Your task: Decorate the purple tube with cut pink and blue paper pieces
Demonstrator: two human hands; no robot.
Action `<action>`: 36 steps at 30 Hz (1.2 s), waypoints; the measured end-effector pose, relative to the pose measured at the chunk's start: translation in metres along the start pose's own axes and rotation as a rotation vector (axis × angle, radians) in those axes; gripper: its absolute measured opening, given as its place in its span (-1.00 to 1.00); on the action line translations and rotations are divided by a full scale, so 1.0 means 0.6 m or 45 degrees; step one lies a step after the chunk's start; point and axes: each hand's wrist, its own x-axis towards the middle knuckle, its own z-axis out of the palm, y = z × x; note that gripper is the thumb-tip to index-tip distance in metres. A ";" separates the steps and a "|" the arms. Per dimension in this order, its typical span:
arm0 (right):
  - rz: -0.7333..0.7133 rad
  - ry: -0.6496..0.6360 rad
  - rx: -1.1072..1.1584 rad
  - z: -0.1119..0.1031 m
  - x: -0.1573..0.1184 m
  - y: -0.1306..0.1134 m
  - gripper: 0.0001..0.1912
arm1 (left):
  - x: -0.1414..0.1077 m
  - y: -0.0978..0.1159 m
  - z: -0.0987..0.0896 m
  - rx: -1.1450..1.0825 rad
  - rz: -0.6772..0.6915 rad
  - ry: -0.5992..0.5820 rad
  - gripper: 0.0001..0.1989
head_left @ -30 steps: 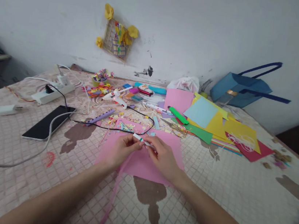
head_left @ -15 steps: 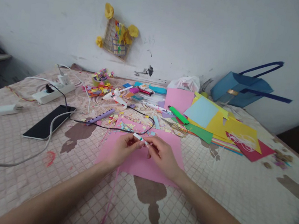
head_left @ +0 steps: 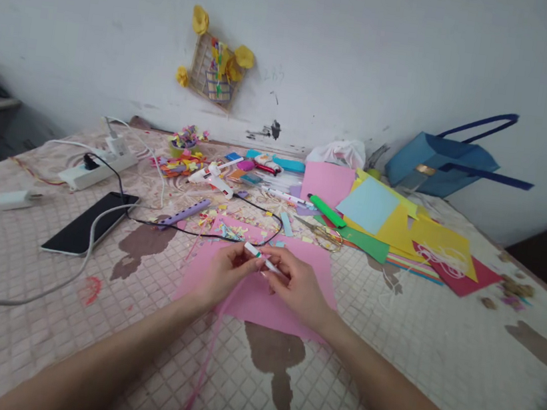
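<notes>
Above a pink paper sheet, both hands meet on a slim white pen with a green band. My left hand is closed, its thumb and fingertips on the pen's upper left end. On the other side, my right hand pinches the pen's lower right part between thumb and fingers. From beneath my left fingers a narrow pink paper strip trails down over the tabletop toward me. Where the strip meets the pen is hidden by the fingers.
Behind the sheet lie paper bits, scissors, a green cutter and a white glue gun with black cord. Coloured papers spread at right. A phone and power strip are at left.
More of the white pen shows along my right thumb now. The pink strip's upper part has shifted slightly right. The hands stay in nearly the same place.
</notes>
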 end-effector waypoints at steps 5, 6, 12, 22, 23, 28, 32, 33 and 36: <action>-0.040 0.008 -0.064 -0.002 0.000 0.000 -0.67 | -0.001 0.003 0.001 0.000 -0.006 -0.009 -0.74; -0.047 0.005 -0.075 -0.002 0.000 -0.001 -0.67 | -0.001 0.003 0.001 0.001 -0.008 -0.011 -0.73; -0.084 0.046 -0.107 -0.006 0.002 -0.005 -0.70 | 0.000 0.001 0.001 0.051 0.011 -0.005 -0.74; -0.084 0.055 -0.074 -0.004 0.002 0.002 -0.69 | 0.002 -0.005 0.001 0.101 0.025 0.010 -0.74; -0.083 0.062 -0.090 -0.004 0.003 0.002 -0.69 | 0.002 -0.006 0.001 0.098 0.026 0.006 -0.74; -0.055 0.097 -0.141 -0.003 0.004 0.002 -0.71 | 0.000 -0.001 0.004 0.040 -0.003 -0.020 -0.75; -0.027 0.074 -0.116 -0.004 0.004 0.003 -0.70 | 0.000 -0.001 0.005 0.041 -0.010 -0.017 -0.76; -0.023 0.063 -0.101 -0.004 0.004 0.003 -0.70 | 0.000 -0.003 0.004 0.044 -0.006 -0.017 -0.76; -0.018 0.034 -0.050 -0.006 0.003 0.003 -0.70 | 0.001 -0.010 0.001 0.071 0.005 -0.020 -0.76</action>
